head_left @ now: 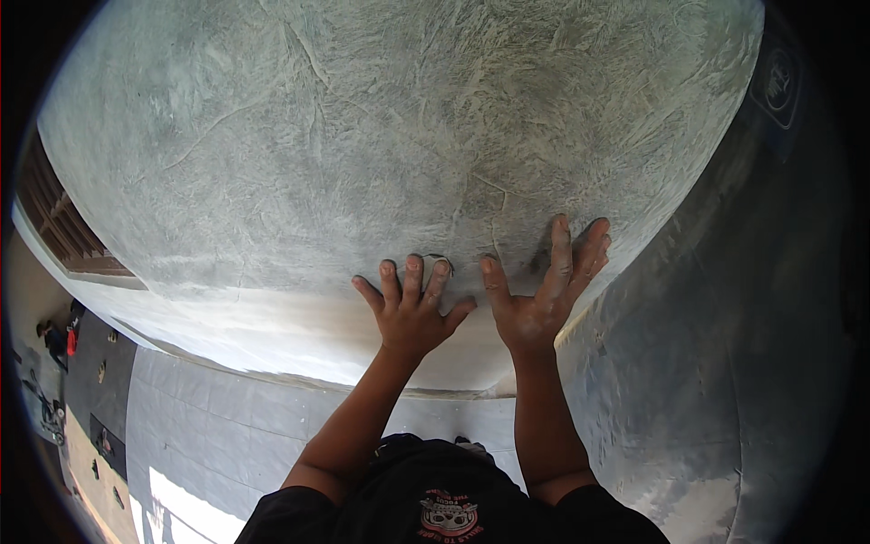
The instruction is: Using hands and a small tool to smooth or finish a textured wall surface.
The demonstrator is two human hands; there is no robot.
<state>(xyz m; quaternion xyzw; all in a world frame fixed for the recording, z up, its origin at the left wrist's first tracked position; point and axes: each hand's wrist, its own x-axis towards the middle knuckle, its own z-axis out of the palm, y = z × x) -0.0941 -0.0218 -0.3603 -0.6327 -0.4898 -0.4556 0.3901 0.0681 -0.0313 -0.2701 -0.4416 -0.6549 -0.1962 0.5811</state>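
Observation:
A rough grey plastered wall (362,136) with trowel marks and thin cracks fills the upper middle of the view. My left hand (412,313) lies against its lower part, fingers spread and thumb out to the right. Beside the left fingertips is a small dark-edged chip or ring-like mark (442,263), partly under the fingers. To the right, my right hand (541,304) is spread too, its fingers pointing up and near or on the wall; contact is hard to tell. Pale dust coats its fingers. Neither hand holds anything.
A darker grey wall (671,363) meets the plastered one on the right. Grey floor tiles (227,408) lie below. At the left are a brown slatted window (68,218), several shoes, a dark mat (109,444) and a bicycle-like object (45,412).

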